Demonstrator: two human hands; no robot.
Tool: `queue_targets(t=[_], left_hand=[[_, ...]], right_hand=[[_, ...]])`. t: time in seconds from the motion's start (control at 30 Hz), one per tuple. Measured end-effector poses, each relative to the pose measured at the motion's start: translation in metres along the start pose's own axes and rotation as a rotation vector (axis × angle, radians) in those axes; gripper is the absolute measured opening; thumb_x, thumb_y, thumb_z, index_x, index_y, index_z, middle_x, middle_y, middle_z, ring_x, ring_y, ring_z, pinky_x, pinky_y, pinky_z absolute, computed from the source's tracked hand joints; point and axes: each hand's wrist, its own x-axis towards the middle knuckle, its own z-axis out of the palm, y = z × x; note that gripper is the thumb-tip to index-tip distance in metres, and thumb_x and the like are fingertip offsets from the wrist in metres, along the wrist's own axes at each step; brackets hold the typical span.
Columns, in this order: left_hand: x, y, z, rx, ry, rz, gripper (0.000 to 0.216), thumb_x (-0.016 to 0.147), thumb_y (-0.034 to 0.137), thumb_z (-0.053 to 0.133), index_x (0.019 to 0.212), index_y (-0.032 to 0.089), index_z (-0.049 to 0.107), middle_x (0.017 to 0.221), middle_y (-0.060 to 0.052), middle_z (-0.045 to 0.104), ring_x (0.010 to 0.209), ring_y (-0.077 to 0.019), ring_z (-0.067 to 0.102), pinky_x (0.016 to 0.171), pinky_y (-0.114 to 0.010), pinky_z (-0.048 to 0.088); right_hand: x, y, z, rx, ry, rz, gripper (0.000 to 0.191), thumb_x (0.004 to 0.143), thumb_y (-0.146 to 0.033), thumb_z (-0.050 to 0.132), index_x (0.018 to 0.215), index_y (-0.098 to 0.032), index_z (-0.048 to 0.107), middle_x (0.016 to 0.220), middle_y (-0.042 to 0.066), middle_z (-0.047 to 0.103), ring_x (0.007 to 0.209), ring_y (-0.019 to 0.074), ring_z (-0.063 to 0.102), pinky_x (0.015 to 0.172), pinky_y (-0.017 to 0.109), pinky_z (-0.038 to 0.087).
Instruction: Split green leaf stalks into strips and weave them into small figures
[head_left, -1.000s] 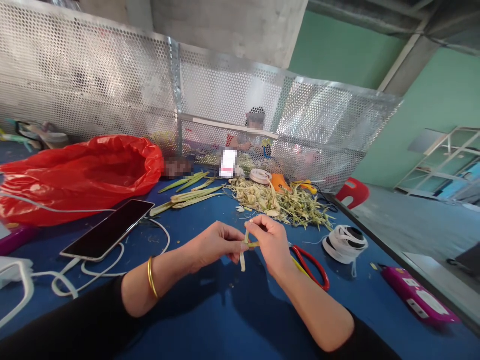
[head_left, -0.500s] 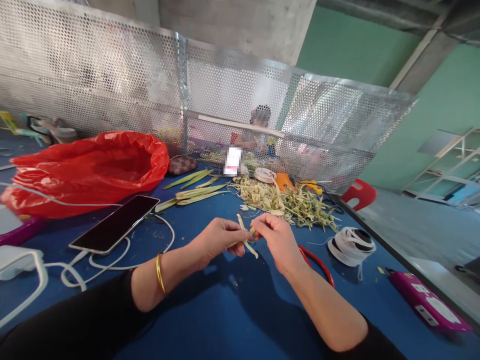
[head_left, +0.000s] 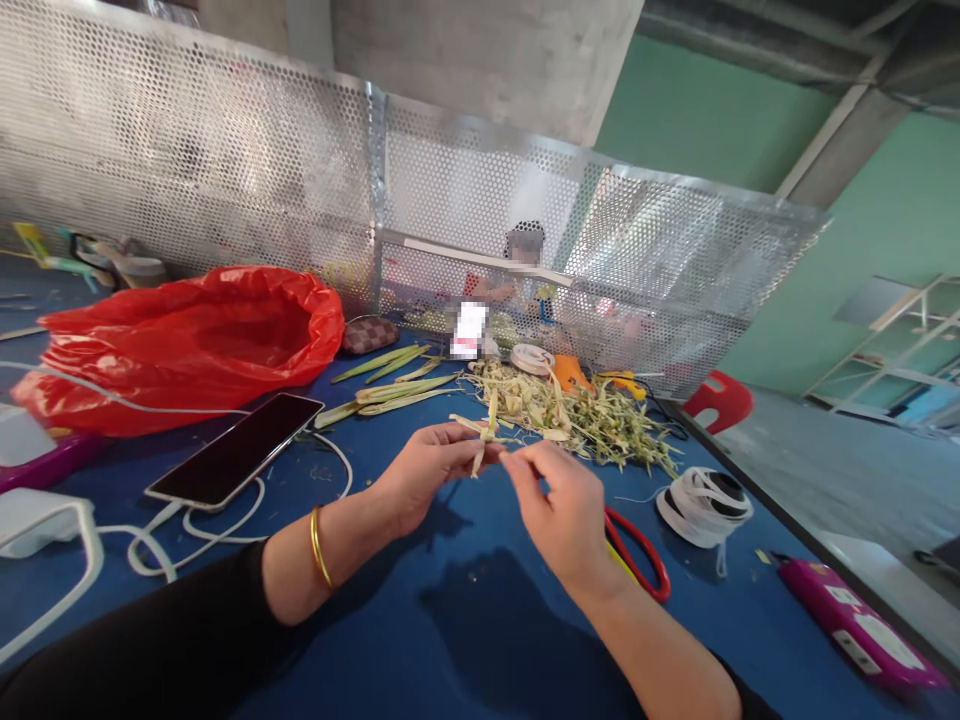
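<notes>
L hand (head_left: 431, 470) is keeping its grip clamped on the crossed leaf strips (head_left: 492, 412), just on the near side of the leaf-scrap pile (head_left: 525, 390), prob. so the crossing isn't slipping. R hand (head_left: 562, 505) is resting thumb + finger tog. right by them; can't tell if they're pinching a strand. Both are hovering above the tabletop (head_left: 375, 650), prob. for turning room.

Long leaves (head_left: 405, 395) are lying bunched left of the pile, prob. for easy grabbing. A red-handled tool (head_left: 664, 580) is lying nearer than the pile, R hand partly blocking it. Ribbon roll (head_left: 694, 515) is sitting right of the pile. Left of it, a phone (head_left: 236, 450) + cable (head_left: 259, 500) are crowding L hand's side; beyond, a red bag (head_left: 112, 345) is gaping. Mesh screen (head_left: 480, 170) is standing behind the pile, closing off the far side.
</notes>
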Motion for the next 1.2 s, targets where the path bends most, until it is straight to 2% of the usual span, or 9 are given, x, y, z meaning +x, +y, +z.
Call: queue_targets(t=[0.13,0.3,0.53,0.73,0.8,0.93,1.03,1.1,1.2], left_hand=[[0.001,-0.006,0.003,-0.012,0.009,0.025,0.016,0.067,0.026,0.071,0.077,0.013,0.070,0.083,-0.009,0.072,0.072,-0.0157,0.064,0.069,-0.027,0.049],[0.002,-0.012,0.007,-0.008,0.005,0.035,0.016,0.068,0.026,0.069,0.073,0.011,0.066,0.067,-0.006,0.068,0.052,-0.0108,0.054,0.051,-0.025,0.042],[0.001,-0.014,0.005,-0.091,0.108,0.020,0.031,0.064,0.017,0.070,0.093,0.011,0.062,0.076,-0.006,0.071,0.060,-0.0123,0.061,0.059,-0.025,0.046],[0.002,-0.011,0.004,-0.073,0.131,0.000,0.032,0.063,0.017,0.072,0.092,0.012,0.061,0.074,-0.006,0.071,0.059,-0.0124,0.061,0.057,-0.024,0.045],[0.003,-0.006,0.003,-0.060,0.137,-0.007,0.030,0.061,0.016,0.072,0.089,0.012,0.062,0.073,-0.007,0.071,0.061,-0.0131,0.063,0.061,-0.024,0.047],[0.002,0.003,-0.001,-0.016,0.160,-0.041,0.024,0.063,0.015,0.067,0.086,0.013,0.063,0.066,-0.005,0.070,0.064,-0.0153,0.064,0.066,-0.026,0.049],[0.001,0.004,-0.004,0.034,0.112,-0.055,0.021,0.066,0.018,0.063,0.086,0.013,0.065,0.064,-0.004,0.067,0.061,-0.0149,0.063,0.064,-0.027,0.049],[0.001,0.002,-0.005,0.057,0.082,-0.053,0.021,0.068,0.024,0.064,0.086,0.013,0.065,0.064,-0.002,0.065,0.060,-0.0132,0.061,0.062,-0.026,0.049],[0.002,-0.002,-0.006,0.161,0.060,-0.036,0.026,0.066,0.033,0.071,0.081,0.012,0.066,0.062,0.000,0.062,0.055,-0.0094,0.056,0.054,-0.021,0.044]], right_hand=[[-0.006,-0.005,0.017,0.234,-0.268,0.278,0.033,0.083,-0.047,0.054,0.066,-0.020,0.061,0.059,0.001,0.059,0.055,0.0155,0.052,0.055,0.027,0.037],[-0.007,-0.003,0.028,0.440,-0.271,0.416,0.031,0.083,-0.041,0.052,0.062,-0.019,0.056,0.053,-0.002,0.053,0.053,0.0132,0.049,0.055,0.025,0.037],[-0.010,-0.002,0.028,0.455,-0.302,0.328,0.032,0.084,-0.037,0.051,0.058,-0.019,0.049,0.052,-0.004,0.041,0.051,0.0104,0.038,0.050,0.023,0.030],[-0.010,-0.006,0.027,0.362,-0.318,0.247,0.031,0.087,-0.033,0.049,0.060,-0.019,0.053,0.054,-0.003,0.048,0.053,0.0117,0.044,0.053,0.024,0.034],[-0.007,-0.003,0.021,0.197,-0.238,0.133,0.029,0.089,-0.033,0.048,0.064,-0.019,0.057,0.061,0.000,0.054,0.058,0.0132,0.049,0.057,0.025,0.036],[0.003,0.010,0.008,-0.114,0.079,-0.079,0.019,0.089,-0.036,0.051,0.089,-0.020,0.061,0.081,0.006,0.060,0.074,0.0181,0.056,0.067,0.028,0.041],[0.008,0.018,0.007,-0.212,-0.015,-0.175,0.015,0.090,-0.031,0.051,0.094,-0.020,0.060,0.089,0.007,0.062,0.083,0.0200,0.057,0.073,0.030,0.040],[0.007,0.018,0.010,-0.265,-0.114,-0.220,0.018,0.093,-0.026,0.045,0.084,-0.020,0.058,0.077,0.004,0.062,0.074,0.0174,0.057,0.073,0.030,0.037],[0.003,0.013,0.015,-0.335,-0.141,-0.264,0.028,0.094,-0.019,0.039,0.070,-0.018,0.052,0.063,0.001,0.056,0.062,0.0143,0.052,0.070,0.029,0.033]])
